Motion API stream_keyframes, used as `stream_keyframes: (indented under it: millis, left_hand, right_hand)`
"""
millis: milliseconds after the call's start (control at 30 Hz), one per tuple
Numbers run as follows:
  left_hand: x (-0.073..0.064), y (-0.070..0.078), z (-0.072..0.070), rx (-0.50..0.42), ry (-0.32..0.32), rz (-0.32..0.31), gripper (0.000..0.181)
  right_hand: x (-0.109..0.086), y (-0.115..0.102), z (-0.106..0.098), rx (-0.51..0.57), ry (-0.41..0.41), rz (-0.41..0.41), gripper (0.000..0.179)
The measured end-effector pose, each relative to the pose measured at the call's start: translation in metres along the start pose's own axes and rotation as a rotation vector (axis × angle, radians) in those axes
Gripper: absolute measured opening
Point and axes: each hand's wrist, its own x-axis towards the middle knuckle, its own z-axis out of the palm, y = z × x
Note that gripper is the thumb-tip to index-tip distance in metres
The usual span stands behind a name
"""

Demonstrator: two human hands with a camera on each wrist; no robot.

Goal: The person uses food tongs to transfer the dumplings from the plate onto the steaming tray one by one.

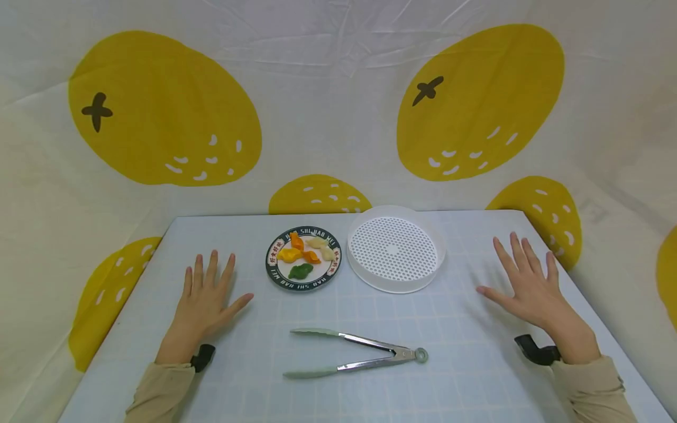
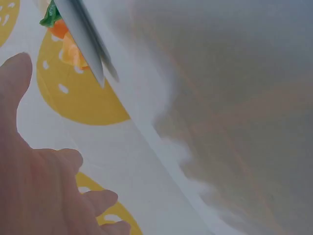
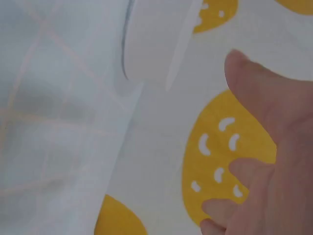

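Observation:
My left hand (image 1: 203, 305), fingers spread, hovers over the left side of the table with nothing in it. On the right side my right hand (image 1: 534, 294) is spread the same way, also holding nothing. Between them lies a pair of tongs (image 1: 381, 351) with pale green tips, its arms apart and pointing left. Behind the tongs sits a dark-rimmed plate (image 1: 272, 267) bearing several small dumpling-shaped pieces, orange, yellow, cream and one green piece (image 1: 300, 271). Right of the plate stands a round white steamer tray (image 1: 394, 249) with a perforated base.
A pale checked cloth covers the table (image 1: 238, 376). Its back edge meets a white curtain (image 1: 328, 117) printed with large yellow fruit shapes. Black wrist straps (image 1: 203, 357) show at both sleeves. In the right wrist view, the white tray's side wall (image 3: 156, 39) is near the thumb.

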Motion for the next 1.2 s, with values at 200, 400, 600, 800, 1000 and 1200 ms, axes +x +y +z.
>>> stream_keyframes:
  millis: [200, 400, 600, 800, 1000, 1200]
  left_hand:
    - [0.006, 0.002, -0.005, 0.002, -0.018, -0.003, 0.096]
    - [0.014, 0.005, -0.007, -0.147, -0.042, -0.004, 0.097]
    - [0.022, 0.009, 0.000, -0.337, -0.092, 0.014, 0.097]
    - [0.034, 0.017, 0.008, -0.582, -0.180, -0.025, 0.105]
    - [0.051, 0.022, 0.019, -0.740, -0.187, -0.122, 0.110]
    - [0.066, 0.010, 0.033, -0.854, -0.198, -0.214, 0.114]
  right_hand:
    - [0.004, -0.012, -0.009, 0.065, 0.140, -0.086, 0.079]
    - [0.009, -0.028, -0.010, 0.198, 0.331, -0.143, 0.061]
    - [0.013, -0.051, -0.006, 0.340, 0.421, -0.161, 0.056]
    - [0.016, -0.078, -0.003, 0.454, 0.370, -0.216, 0.056]
    - [0.021, -0.111, 0.007, 0.620, 0.273, -0.252, 0.059]
    - [0.028, -0.140, 0.021, 0.863, 0.107, -0.287, 0.055]
